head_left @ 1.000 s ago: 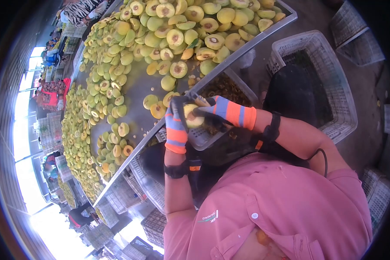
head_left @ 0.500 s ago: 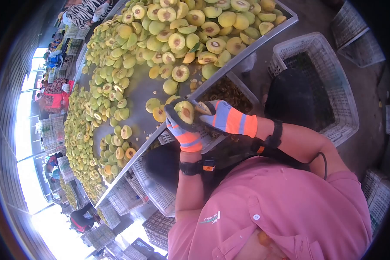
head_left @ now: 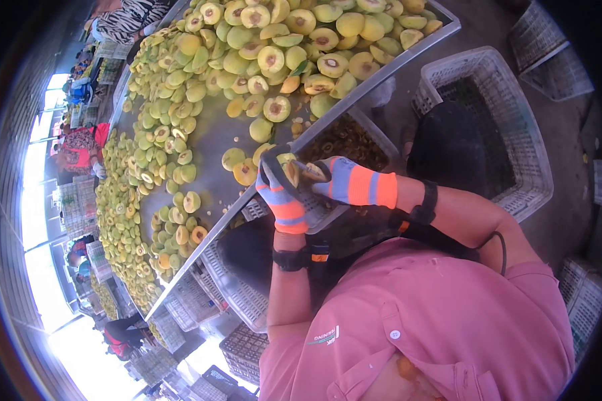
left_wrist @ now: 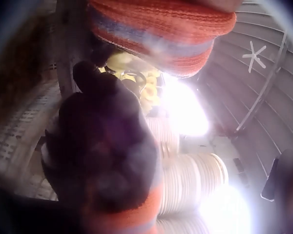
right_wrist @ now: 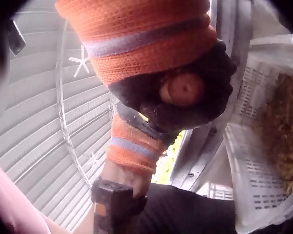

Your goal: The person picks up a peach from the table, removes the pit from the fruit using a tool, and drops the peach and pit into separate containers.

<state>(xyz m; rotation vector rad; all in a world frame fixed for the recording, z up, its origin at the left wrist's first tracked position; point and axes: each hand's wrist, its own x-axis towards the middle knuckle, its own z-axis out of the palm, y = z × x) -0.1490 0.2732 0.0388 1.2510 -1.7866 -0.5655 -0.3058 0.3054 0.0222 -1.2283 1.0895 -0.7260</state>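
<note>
My gloved left hand (head_left: pixel 281 194) holds a yellow-green stone fruit half (head_left: pixel 287 161) over the table's metal edge, its fingers partly hiding the fruit. Close against it, my gloved right hand (head_left: pixel 351 182) grips a tool with a round wooden handle (right_wrist: pixel 186 89). The handle's end pokes out of the fist in the right wrist view, while the tool's working end is hidden between the hands. In the left wrist view the right hand's dark glove (left_wrist: pixel 105 141) fills the middle, below the left cuff (left_wrist: pixel 161 36).
The metal table (head_left: pixel 211 144) bears a large heap of halved stone fruit (head_left: pixel 247 63). Below its edge stands a crate of brown pits (head_left: pixel 354 144). A white plastic crate (head_left: pixel 532 160) sits at the right, near my knee. Other people work across the hall.
The left hand has shifted right in the head view. Its fruit half faced up half a second ago and now tilts toward the right hand, which has stayed nearly in place.
</note>
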